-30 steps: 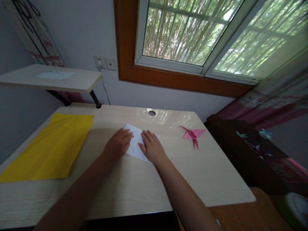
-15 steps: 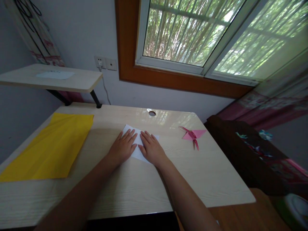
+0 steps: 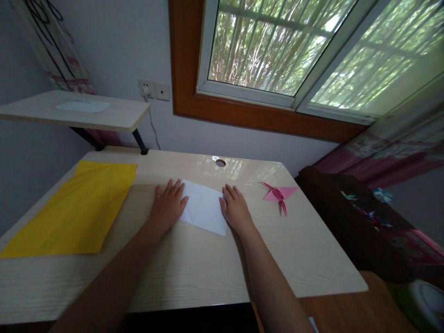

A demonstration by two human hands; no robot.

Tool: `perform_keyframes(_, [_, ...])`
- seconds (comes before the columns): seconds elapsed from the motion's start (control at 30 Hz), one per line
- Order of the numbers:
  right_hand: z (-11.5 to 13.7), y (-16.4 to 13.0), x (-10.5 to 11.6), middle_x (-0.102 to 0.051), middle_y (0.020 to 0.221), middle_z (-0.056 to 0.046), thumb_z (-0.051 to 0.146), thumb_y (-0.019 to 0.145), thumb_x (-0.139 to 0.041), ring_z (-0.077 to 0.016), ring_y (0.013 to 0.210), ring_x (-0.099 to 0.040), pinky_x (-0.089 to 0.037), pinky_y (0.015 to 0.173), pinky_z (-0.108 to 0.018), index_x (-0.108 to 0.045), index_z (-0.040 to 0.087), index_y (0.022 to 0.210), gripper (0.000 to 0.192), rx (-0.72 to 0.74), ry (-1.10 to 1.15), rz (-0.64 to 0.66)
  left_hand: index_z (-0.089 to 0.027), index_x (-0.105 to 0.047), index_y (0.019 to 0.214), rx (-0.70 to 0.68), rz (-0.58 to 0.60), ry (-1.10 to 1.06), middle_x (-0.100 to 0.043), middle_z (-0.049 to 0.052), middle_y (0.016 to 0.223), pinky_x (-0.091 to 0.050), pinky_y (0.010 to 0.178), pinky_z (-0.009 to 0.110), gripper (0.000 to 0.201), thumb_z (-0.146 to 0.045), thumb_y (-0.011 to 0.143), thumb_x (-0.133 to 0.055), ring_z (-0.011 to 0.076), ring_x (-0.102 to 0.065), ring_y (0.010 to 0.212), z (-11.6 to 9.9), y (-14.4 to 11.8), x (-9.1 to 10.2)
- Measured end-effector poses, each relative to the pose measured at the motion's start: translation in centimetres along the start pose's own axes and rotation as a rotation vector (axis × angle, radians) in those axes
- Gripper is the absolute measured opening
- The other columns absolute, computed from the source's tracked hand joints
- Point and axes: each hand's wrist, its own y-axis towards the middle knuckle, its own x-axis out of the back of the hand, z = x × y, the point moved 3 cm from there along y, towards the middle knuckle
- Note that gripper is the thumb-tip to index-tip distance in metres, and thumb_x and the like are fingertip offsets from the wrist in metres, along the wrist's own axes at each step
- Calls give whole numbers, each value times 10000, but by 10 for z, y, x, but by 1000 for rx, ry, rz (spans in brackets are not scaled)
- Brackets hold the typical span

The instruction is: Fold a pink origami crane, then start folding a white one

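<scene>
A white sheet of paper point(image 3: 204, 207) lies flat on the light wood-grain desk point(image 3: 194, 268), slightly askew, with faint creases across it. My left hand point(image 3: 167, 203) rests at the paper's left edge, palm down, its fingers spread and the thumb over the margin. At the opposite edge lies my right hand point(image 3: 236, 209), also palm down with fingers stretched out, its thumb touching the sheet. Neither hand grips anything. Parts of both side edges are hidden beneath the fingers.
To the left lies a large yellow sheet point(image 3: 76, 208). A pink folded paper crane point(image 3: 280, 194) sits at the right of the desk. A raised shelf point(image 3: 118, 115) holding another white sheet point(image 3: 83, 106) stands at the back left. A cable hole point(image 3: 220, 163) opens near the rear edge.
My hands have slid apart, from the middle of the white paper out to its left and right edges, uncovering its centre. The view has shifted slightly.
</scene>
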Motion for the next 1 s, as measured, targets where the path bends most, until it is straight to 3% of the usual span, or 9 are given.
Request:
perform_keyframes(0.3, [-12, 9, 5, -643, 1304, -131, 235, 924, -510, -286, 1239, -555, -428, 1112, -471, -658, 166, 1280, 392, -60, 137, -98, -235, -521, 1415, 96, -122, 17, -548, 156, 1477, -285, 1131, 679, 467, -283, 951, -486, 388, -421, 1421, 20, 3, 5])
perform_keyframes(0.67, [-16, 13, 9, -691, 1129, -120, 257, 918, -500, -282, 1091, -597, -465, 1000, -444, -696, 180, 1178, 335, -139, 295, -176, -203, -542, 1383, 88, -252, -159, -545, 155, 1459, -319, 1172, 585, 508, -152, 881, -483, 336, -389, 1456, 27, 11, 14])
perform_keyframes(0.83, [-13, 12, 12, -702, 1084, -112, 264, 916, -501, -283, 1056, -597, -463, 978, -438, -716, 182, 1120, 307, -139, 277, -181, -206, -651, 1208, -14, -292, -210, -630, 103, 1348, -281, 1206, 575, 375, -119, 893, -467, 291, -430, 1428, 18, 13, 26])
perform_keyframes(1.0, [-10, 12, 14, -709, 1025, -107, 217, 885, -498, -278, 1014, -598, -456, 971, -432, -726, 183, 1104, 318, -114, 243, -161, -209, -683, 1146, -220, -298, -248, -696, 73, 1244, -240, 1234, 586, 341, -93, 910, -465, 254, -490, 1380, 0, 8, 37])
